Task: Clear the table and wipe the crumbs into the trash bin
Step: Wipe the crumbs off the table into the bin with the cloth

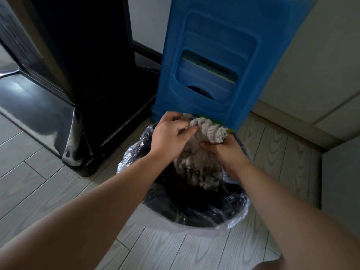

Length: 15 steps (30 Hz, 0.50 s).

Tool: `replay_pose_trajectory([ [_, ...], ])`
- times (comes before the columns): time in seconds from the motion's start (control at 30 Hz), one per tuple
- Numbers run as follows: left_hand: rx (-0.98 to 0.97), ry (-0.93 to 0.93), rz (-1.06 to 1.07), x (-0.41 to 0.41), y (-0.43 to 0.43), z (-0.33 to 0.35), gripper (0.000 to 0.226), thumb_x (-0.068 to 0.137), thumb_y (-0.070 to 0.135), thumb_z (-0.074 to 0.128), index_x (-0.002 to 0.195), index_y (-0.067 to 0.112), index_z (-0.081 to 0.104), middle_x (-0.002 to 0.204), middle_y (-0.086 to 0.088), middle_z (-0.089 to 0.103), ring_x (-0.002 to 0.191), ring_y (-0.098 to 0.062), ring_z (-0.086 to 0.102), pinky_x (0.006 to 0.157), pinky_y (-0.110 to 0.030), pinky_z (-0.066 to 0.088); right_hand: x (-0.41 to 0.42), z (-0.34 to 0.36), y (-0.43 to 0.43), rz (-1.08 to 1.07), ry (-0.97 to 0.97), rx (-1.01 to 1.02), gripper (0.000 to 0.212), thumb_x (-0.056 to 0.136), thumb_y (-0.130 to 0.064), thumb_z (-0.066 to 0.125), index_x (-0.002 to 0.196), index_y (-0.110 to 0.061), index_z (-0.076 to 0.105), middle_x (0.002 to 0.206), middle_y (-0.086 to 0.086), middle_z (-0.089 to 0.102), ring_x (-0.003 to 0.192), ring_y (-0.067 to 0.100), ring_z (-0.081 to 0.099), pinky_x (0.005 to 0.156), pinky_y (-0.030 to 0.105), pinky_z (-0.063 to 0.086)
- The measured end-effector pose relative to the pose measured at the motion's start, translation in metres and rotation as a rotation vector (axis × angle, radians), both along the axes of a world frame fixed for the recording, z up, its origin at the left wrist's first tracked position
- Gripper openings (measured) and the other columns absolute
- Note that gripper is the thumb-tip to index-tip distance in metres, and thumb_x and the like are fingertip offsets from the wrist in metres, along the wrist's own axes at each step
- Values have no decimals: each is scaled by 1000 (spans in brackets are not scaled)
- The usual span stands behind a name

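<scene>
Lettering, brand marks and labels are not legible on any surface in view. One grey cloth (196, 152), one trash bin (165, 221), one blue plastic stool (214, 55) and one dark appliance base (78, 94) are counted, together with two bare hands.

The cloth is held bunched directly above the open mouth of the trash bin, toward its far rim. The upper part of the cloth is gathered into ridged folds between the two hands; the lower part hangs down toward the bin interior, and dark specks are seen on that hanging portion.

The left hand (169, 133) is placed on the far left side of the cloth. Its grip is closed on the fabric: the fingers are curled over the top folds and the thumb is pressed against the cloth from the near side.

The right hand (224, 152) is placed under the right side of the cloth. Its grip is likewise closed on the fabric, with the thumb laid across the cloth below the ridged folds; the remaining fingers are hidden behind the cloth.

The trash bin is lined with one clear plastic bag (237, 215), folded over the rim, and dark contents are seen inside. The bin stands on a pale wood-pattern floor (39, 182), just near of the stool and to the right of the appliance base.
</scene>
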<state>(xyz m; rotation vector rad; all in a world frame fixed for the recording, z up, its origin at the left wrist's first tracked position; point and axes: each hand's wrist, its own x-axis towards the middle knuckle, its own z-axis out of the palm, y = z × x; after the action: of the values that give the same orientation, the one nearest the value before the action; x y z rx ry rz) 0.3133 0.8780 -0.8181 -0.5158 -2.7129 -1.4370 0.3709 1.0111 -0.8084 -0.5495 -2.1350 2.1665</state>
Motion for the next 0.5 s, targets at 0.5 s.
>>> replay_pose_trajectory([
  [0.5,147,-340,-226,6,-7,11,81,57,61,70,129,33,45,126,5,51,114,-10,53,92,-28,48,-10,19,-4,23,-136,197,53,74,-32,73,121,-17,53,115,-1,63,103,15,61,89,29,49],
])
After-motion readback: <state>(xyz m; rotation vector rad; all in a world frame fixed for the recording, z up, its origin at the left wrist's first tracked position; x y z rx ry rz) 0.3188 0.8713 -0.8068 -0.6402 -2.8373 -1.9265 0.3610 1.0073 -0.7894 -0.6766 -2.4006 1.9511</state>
